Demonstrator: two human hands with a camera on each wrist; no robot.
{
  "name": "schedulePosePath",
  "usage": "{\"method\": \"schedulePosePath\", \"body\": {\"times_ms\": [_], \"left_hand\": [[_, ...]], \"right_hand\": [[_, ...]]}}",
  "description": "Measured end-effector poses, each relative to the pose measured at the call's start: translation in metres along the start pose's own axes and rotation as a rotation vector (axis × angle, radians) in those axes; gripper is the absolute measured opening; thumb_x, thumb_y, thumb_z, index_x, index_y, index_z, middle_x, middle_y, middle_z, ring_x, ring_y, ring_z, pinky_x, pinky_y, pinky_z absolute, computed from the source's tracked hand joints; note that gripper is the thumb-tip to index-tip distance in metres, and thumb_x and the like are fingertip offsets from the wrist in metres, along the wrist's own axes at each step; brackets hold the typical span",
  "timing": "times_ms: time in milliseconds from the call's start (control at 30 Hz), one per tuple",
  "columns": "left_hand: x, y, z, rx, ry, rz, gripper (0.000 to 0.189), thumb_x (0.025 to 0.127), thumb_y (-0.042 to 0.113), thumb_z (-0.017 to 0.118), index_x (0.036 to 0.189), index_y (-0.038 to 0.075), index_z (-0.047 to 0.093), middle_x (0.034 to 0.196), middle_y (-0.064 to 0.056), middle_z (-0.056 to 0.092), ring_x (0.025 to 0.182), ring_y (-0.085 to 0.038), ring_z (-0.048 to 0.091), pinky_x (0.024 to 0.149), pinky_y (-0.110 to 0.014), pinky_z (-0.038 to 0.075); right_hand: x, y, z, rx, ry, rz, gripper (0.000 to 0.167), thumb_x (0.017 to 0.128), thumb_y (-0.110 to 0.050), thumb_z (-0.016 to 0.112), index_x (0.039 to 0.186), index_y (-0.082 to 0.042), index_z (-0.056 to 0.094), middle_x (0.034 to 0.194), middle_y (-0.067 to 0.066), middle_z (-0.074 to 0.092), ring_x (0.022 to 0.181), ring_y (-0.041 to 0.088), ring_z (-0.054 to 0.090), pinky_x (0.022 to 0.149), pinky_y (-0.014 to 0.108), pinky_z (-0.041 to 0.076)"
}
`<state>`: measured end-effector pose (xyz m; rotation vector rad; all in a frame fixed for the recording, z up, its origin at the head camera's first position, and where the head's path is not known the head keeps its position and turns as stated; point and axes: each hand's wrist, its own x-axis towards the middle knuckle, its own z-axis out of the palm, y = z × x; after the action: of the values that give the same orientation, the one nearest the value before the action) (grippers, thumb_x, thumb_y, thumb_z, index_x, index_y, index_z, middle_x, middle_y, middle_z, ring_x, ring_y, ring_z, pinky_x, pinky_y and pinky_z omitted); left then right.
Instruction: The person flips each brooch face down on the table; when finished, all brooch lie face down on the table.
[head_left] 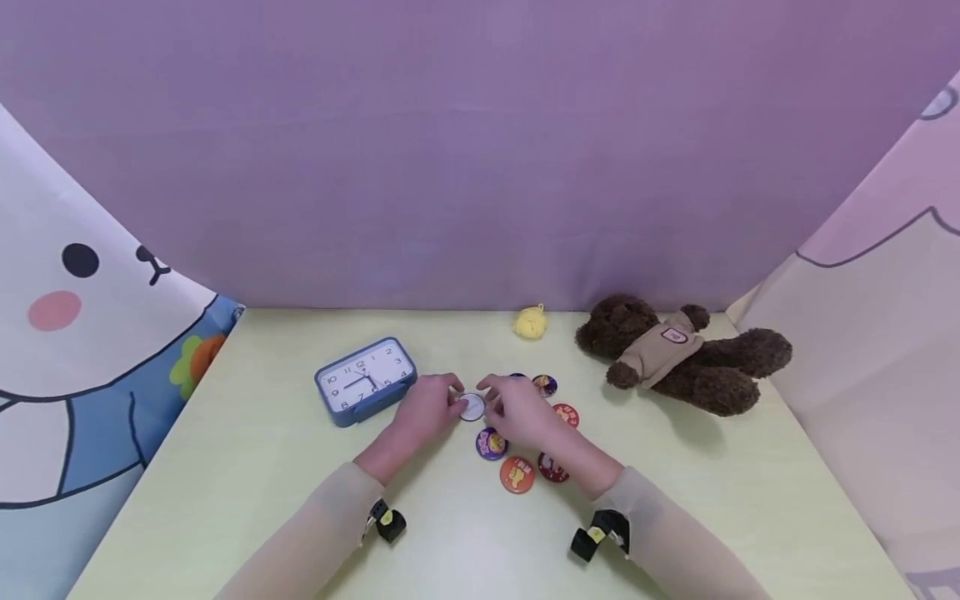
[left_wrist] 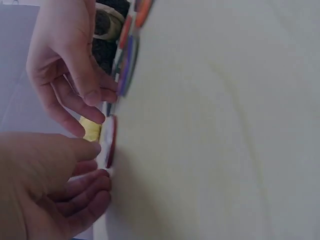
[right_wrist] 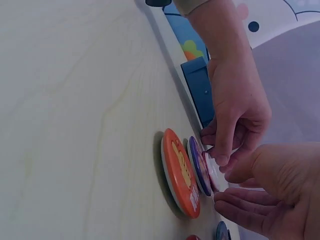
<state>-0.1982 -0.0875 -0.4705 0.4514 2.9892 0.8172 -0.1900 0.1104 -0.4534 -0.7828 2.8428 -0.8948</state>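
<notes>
A round white-faced badge lies on the table between both hands. My left hand is at its left side, the thumb overlapping the rim in the head view and the other fingers loosely bent. My right hand stands at the opposite side, fingertips close to the rim and fingers relaxed. In the left wrist view the badge's dark red edge shows between the two hands. A purple badge and an orange badge lie just in front of the right hand. Another badge behind that hand is partly hidden.
Further badges, a dark red one, a red one and a dark one, lie around the right hand. A blue clock stands left, close to the left hand. A yellow trinket and a brown teddy bear lie further back.
</notes>
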Motion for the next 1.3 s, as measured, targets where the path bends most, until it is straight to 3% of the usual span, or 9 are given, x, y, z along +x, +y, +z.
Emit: {"method": "schedulePosePath", "body": {"times_ms": [133, 267, 367, 433, 567, 700, 867, 1000, 1300], "left_hand": [[-0.007, 0.006, -0.006, -0.003, -0.036, 0.032, 0.028, 0.095, 0.022, 0.08, 0.115, 0.003, 0.075, 0.092, -0.01, 0.076, 0.077, -0.016, 0.069, 0.071, -0.031, 0.06], [-0.025, 0.017, -0.012, -0.02, -0.08, 0.117, 0.028, 0.092, 0.018, 0.083, 0.115, 0.004, 0.077, 0.102, -0.01, 0.075, 0.089, -0.02, 0.071, 0.082, -0.036, 0.063], [-0.041, 0.024, -0.014, -0.029, -0.126, 0.191, 0.031, 0.087, 0.017, 0.086, 0.115, 0.005, 0.078, 0.106, -0.01, 0.077, 0.095, -0.022, 0.073, 0.087, -0.038, 0.064], [-0.049, 0.029, -0.012, -0.01, -0.151, 0.223, 0.035, 0.085, 0.017, 0.088, 0.116, 0.005, 0.078, 0.108, -0.008, 0.078, 0.098, -0.022, 0.073, 0.09, -0.038, 0.063], [-0.056, 0.036, -0.002, 0.084, -0.167, 0.267, 0.037, 0.085, 0.018, 0.088, 0.118, 0.006, 0.079, 0.107, -0.005, 0.079, 0.099, -0.019, 0.072, 0.093, -0.036, 0.063], [-0.058, 0.04, 0.007, 0.149, -0.143, 0.252, 0.032, 0.087, 0.017, 0.088, 0.116, 0.006, 0.08, 0.102, -0.004, 0.075, 0.092, -0.016, 0.07, 0.089, -0.033, 0.063], [-0.056, 0.039, 0.012, 0.177, -0.079, 0.276, 0.018, 0.089, 0.013, 0.085, 0.105, 0.006, 0.082, 0.09, -0.003, 0.07, 0.08, -0.014, 0.064, 0.078, -0.029, 0.062], [-0.056, 0.037, 0.01, 0.263, -0.051, 0.351, 0.013, 0.092, 0.019, 0.084, 0.101, 0.01, 0.083, 0.084, -0.003, 0.069, 0.075, -0.014, 0.061, 0.071, -0.026, 0.06], [-0.054, 0.034, 0.009, 0.3, 0.028, 0.432, 0.01, 0.093, 0.02, 0.084, 0.097, 0.011, 0.083, 0.082, -0.003, 0.073, 0.075, -0.016, 0.065, 0.07, -0.027, 0.061]], "right_hand": [[-0.007, -0.002, -0.006, 0.008, -0.01, -0.009, 0.031, 0.095, -0.004, 0.075, 0.126, -0.004, 0.072, 0.11, 0.011, 0.078, 0.094, 0.02, 0.076, 0.074, 0.024, 0.063], [-0.018, -0.002, -0.012, 0.023, -0.062, -0.022, 0.027, 0.095, -0.004, 0.075, 0.122, -0.005, 0.074, 0.111, 0.01, 0.078, 0.093, 0.017, 0.076, 0.076, 0.024, 0.063], [-0.028, -0.001, -0.015, 0.018, -0.101, -0.046, 0.024, 0.092, -0.001, 0.076, 0.116, -0.004, 0.076, 0.107, 0.009, 0.078, 0.091, 0.018, 0.076, 0.093, 0.043, 0.064], [-0.034, 0.001, -0.017, 0.003, -0.119, -0.06, 0.022, 0.09, 0.001, 0.077, 0.111, -0.004, 0.077, 0.103, 0.008, 0.078, 0.09, 0.017, 0.075, 0.095, 0.051, 0.062], [-0.042, 0.005, -0.019, -0.019, -0.133, -0.089, 0.023, 0.086, 0.005, 0.077, 0.106, -0.006, 0.079, 0.099, 0.006, 0.078, 0.088, 0.016, 0.071, 0.087, 0.038, 0.063], [-0.043, 0.006, -0.016, -0.023, -0.118, -0.148, 0.024, 0.084, 0.007, 0.076, 0.105, -0.004, 0.08, 0.097, 0.007, 0.079, 0.086, 0.015, 0.069, 0.074, 0.022, 0.059], [-0.041, 0.006, -0.011, -0.037, -0.126, -0.192, 0.022, 0.083, 0.008, 0.079, 0.102, -0.003, 0.08, 0.095, 0.007, 0.077, 0.085, 0.014, 0.07, 0.073, 0.021, 0.059], [-0.038, 0.006, -0.009, -0.027, -0.139, -0.186, 0.021, 0.083, 0.007, 0.079, 0.101, -0.004, 0.081, 0.094, 0.006, 0.076, 0.084, 0.012, 0.068, 0.072, 0.02, 0.057], [-0.037, 0.01, -0.013, -0.051, -0.122, -0.224, 0.013, 0.09, 0.0, 0.079, 0.101, -0.006, 0.08, 0.094, 0.004, 0.079, 0.086, 0.012, 0.072, 0.075, 0.021, 0.059]]}}
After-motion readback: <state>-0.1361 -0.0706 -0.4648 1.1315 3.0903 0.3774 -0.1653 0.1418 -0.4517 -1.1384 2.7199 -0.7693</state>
